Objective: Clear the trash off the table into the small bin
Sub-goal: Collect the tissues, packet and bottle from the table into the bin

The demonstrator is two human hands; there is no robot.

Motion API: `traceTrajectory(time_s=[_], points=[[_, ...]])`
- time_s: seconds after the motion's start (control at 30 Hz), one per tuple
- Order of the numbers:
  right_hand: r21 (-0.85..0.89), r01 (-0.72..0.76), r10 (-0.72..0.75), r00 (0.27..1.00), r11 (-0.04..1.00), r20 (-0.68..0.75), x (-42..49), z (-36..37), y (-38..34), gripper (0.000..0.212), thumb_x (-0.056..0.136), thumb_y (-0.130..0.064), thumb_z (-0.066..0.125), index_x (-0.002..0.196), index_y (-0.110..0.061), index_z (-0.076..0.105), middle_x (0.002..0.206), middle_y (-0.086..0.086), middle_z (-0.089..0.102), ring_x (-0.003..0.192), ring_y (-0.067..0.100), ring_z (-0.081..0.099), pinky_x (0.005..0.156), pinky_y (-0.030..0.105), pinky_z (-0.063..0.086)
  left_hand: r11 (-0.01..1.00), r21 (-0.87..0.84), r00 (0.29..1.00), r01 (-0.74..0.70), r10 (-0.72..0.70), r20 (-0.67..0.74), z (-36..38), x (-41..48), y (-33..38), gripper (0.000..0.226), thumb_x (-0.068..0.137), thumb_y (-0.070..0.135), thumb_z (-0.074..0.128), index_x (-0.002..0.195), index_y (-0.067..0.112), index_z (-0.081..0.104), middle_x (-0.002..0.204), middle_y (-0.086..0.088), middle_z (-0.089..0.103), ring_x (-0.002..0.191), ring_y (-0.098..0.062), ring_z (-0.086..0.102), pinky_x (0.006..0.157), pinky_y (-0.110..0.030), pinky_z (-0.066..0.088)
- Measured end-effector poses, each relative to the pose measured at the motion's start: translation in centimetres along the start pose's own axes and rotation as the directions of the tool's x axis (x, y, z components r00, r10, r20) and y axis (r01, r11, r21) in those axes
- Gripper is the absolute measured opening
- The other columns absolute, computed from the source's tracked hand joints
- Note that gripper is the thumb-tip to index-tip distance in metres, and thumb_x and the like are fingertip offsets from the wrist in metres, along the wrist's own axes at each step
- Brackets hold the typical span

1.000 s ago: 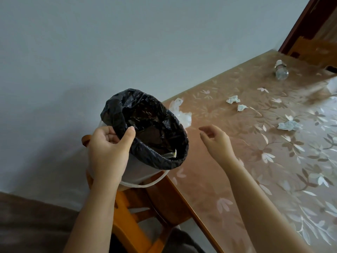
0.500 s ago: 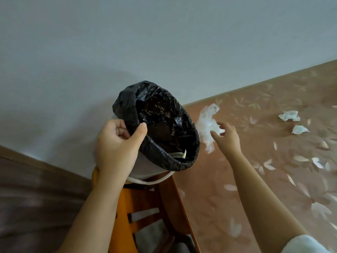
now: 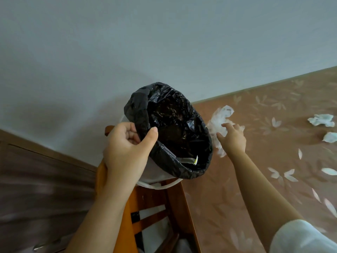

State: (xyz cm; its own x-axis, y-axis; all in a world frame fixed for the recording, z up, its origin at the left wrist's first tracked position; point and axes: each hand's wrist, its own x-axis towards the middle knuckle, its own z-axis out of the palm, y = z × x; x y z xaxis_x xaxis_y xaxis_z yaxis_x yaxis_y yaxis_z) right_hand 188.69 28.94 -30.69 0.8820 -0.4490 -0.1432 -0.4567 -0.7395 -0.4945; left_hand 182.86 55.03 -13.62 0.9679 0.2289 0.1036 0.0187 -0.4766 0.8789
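A small white bin lined with a black bag is tilted toward the table, held off its left edge. My left hand grips the bin's near rim, thumb inside the liner. A crumpled clear plastic wrapper lies on the table near its corner, just right of the bin's mouth. My right hand rests on the wrapper with fingers spread over it, not closed around it. Two crumpled white tissues lie farther right on the table.
The table has a brown cloth with a pale leaf pattern and runs along a grey wall. An orange wooden chair stands below the bin. A dark wooden cabinet is at the left.
My right hand moved from mid-table to the plastic wrapper and now touches it. The view swung left and down; the bin stayed in my left hand.
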Motion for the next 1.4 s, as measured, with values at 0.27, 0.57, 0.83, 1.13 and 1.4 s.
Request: traceTrajectory(time_s=[0.27,0.57,0.83,1.13,1.4], points=[[0.025,-0.021,0.022,0.999,0.999,-0.038,-0.9,0.2,0.7,0.016,0.082,-0.015,0.052,0.097,-0.008,0.056,0.104,0.015,0.059,0.087,0.033,0.055,0.08,0.044,0.04,0.996,-0.087,1.0,0.009,-0.008,0.017,0.4,0.3,0.0,0.024,0.068,0.042,0.067,0.077,0.022,0.056,0.069,-0.004,0.058,0.066,-0.025,0.057,0.064,-0.047,0.053],[0.287,-0.084,0.133,0.979,0.954,-0.155,-3.6,-3.0,0.5,0.014,0.083,-0.014,0.051,0.094,-0.01,0.058,0.094,0.009,0.063,0.084,0.026,0.056,0.068,0.035,0.042,0.979,-0.203,1.0,-0.002,0.004,0.008,-0.1,-0.7,-1.3,0.015,0.076,0.028,0.071,0.078,0.022,0.057,0.068,0.001,0.057,0.059,-0.003,0.053,0.055,-0.019,0.048],[0.457,-0.055,0.23,0.913,0.888,-0.338,-9.8,-7.4,-1.0,0.013,0.084,-0.022,0.052,0.094,-0.015,0.058,0.083,-0.002,0.06,0.073,0.014,0.055,0.065,0.026,0.04,0.962,-0.272,0.997,0.033,-0.013,0.074,-1.4,-2.4,-2.6,0.014,0.077,0.027,0.071,0.078,0.02,0.058,0.071,-0.002,0.061,0.067,-0.014,0.06,0.061,-0.024,0.052],[0.494,0.15,0.123,0.87,0.857,-0.478,-17.7,-11.0,-5.0,0.006,0.085,-0.019,0.056,0.083,-0.025,0.055,0.074,-0.01,0.056,0.067,-0.001,0.052,0.061,0.006,0.041,0.977,-0.21,0.973,-0.032,0.079,0.218,-2.9,-3.7,-3.0,0.022,0.075,0.035,0.071,0.081,0.019,0.058,0.07,-0.003,0.06,0.064,-0.017,0.058,0.058,-0.035,0.049],[0.505,0.248,-0.074,0.938,0.827,-0.339,-21.0,-10.7,-8.6,0.015,0.084,-0.015,0.057,0.084,-0.029,0.059,0.074,-0.016,0.059,0.066,-0.011,0.053,0.06,0.002,0.041,0.972,-0.226,0.963,-0.058,0.114,0.245,-3.1,-4.5,-2.7,0.035,0.062,0.055,0.063,0.076,0.025,0.056,0.073,-0.004,0.063,0.07,-0.026,0.062,0.067,-0.049,0.055]])
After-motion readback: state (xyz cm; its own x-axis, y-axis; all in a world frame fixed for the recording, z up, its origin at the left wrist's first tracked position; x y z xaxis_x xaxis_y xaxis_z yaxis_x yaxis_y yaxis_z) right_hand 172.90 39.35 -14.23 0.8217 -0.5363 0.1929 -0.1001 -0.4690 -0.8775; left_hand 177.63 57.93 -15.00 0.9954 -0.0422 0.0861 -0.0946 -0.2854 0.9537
